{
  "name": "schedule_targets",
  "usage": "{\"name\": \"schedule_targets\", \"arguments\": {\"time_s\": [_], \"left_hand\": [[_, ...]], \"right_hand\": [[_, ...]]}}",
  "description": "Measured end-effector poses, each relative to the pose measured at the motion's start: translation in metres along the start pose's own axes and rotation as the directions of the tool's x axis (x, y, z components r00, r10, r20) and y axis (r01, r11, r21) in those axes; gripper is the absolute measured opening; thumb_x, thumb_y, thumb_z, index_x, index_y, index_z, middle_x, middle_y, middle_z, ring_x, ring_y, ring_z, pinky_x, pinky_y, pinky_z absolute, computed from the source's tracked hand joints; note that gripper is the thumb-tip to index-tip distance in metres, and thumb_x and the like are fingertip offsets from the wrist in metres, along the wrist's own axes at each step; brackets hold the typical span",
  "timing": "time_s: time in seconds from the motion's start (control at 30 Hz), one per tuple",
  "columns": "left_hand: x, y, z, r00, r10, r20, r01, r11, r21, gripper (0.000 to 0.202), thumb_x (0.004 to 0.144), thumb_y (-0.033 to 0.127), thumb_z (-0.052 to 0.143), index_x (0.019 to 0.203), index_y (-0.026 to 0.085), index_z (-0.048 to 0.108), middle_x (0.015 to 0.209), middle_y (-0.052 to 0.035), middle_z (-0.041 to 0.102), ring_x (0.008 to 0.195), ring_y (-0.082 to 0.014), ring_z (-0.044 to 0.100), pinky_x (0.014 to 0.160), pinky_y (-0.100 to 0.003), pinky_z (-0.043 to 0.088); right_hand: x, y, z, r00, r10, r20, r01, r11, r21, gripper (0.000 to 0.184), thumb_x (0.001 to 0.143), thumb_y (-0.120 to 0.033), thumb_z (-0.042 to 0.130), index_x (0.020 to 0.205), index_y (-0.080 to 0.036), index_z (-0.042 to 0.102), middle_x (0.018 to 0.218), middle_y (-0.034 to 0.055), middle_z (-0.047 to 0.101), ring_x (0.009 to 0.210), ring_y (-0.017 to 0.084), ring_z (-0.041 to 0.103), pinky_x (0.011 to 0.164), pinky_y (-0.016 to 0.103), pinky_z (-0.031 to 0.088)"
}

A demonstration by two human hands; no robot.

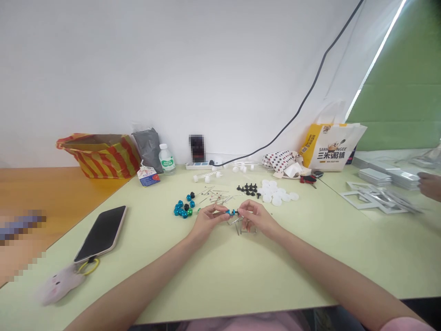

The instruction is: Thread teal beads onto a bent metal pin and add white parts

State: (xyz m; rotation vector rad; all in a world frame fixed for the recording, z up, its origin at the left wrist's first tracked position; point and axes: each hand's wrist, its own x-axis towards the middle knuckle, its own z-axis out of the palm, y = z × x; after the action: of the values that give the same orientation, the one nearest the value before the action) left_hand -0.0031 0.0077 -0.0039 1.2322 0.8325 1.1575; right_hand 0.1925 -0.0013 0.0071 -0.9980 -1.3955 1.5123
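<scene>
Pale green desk point(206, 280), white wall point(206, 69).
Back from the front edge, my left fingers point(220, 216) pinch a blue piece point(228, 212), my right fingers point(248, 208) a blue-and-black part point(234, 212).

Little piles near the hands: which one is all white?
The white discs, just right of the black pieces. The blue, black and green balls lie left of the left hand; the thin rods look metallic.

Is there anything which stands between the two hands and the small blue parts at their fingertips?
Nothing visible stands in the way: the left hand and the right hand are both at the small blue parts. Bent metal rods show just below; the blue balls lie apart, to the left.
</scene>
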Motion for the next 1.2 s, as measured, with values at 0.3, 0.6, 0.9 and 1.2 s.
{"name": "schedule_targets", "arguments": {"time_s": [0.3,0.6,0.9,1.2], "left_hand": [[0.0009,-0.0009,-0.0009,1.000,-0.004,0.002,0.004,1.000,0.019,0.020,0.060,0.022,0.077,0.073,0.015,0.064,0.087,-0.0036,0.060,0.079,-0.0175,0.061,0.081,-0.037,0.051],[0.0006,-0.0014,-0.0014,1.000,-0.006,-0.009,0.007,1.000,0.014,0.021,0.059,0.022,0.078,0.073,0.015,0.064,0.089,-0.0039,0.060,0.079,-0.0174,0.061,0.080,-0.036,0.051],[-0.0004,0.0016,0.0011,1.000,0.002,-0.016,-0.003,1.000,-0.015,0.022,0.057,0.022,0.079,0.071,0.015,0.064,0.085,-0.0026,0.061,0.077,-0.0162,0.061,0.081,-0.037,0.051],[-0.0001,0.0001,0.0001,1.000,0.005,-0.019,-0.005,1.000,0.001,0.022,0.058,0.023,0.079,0.072,0.015,0.064,0.086,-0.0029,0.060,0.077,-0.0162,0.060,0.081,-0.036,0.051]], "right_hand": [[0.0006,0.0022,-0.0008,0.997,-0.081,0.016,0.081,0.997,0.018,0.037,0.069,-0.040,0.068,0.097,-0.023,0.050,0.092,-0.0001,0.053,0.053,0.007,0.057,0.043,0.021,0.047],[0.0005,-0.0004,0.0021,0.999,-0.044,0.025,0.044,0.999,0.006,0.036,0.073,-0.045,0.063,0.095,-0.020,0.051,0.081,-0.0002,0.056,0.051,0.008,0.056,0.043,0.020,0.046],[0.0000,0.0028,0.0003,0.998,-0.047,0.048,0.048,0.999,-0.013,0.039,0.067,-0.043,0.069,0.093,-0.019,0.054,0.086,0.0021,0.059,0.053,0.008,0.055,0.046,0.021,0.047],[0.0000,0.0035,-0.0015,0.998,-0.020,0.060,0.022,1.000,-0.022,0.039,0.064,-0.041,0.071,0.091,-0.018,0.055,0.079,-0.0006,0.058,0.052,0.008,0.056,0.046,0.021,0.046]]}}
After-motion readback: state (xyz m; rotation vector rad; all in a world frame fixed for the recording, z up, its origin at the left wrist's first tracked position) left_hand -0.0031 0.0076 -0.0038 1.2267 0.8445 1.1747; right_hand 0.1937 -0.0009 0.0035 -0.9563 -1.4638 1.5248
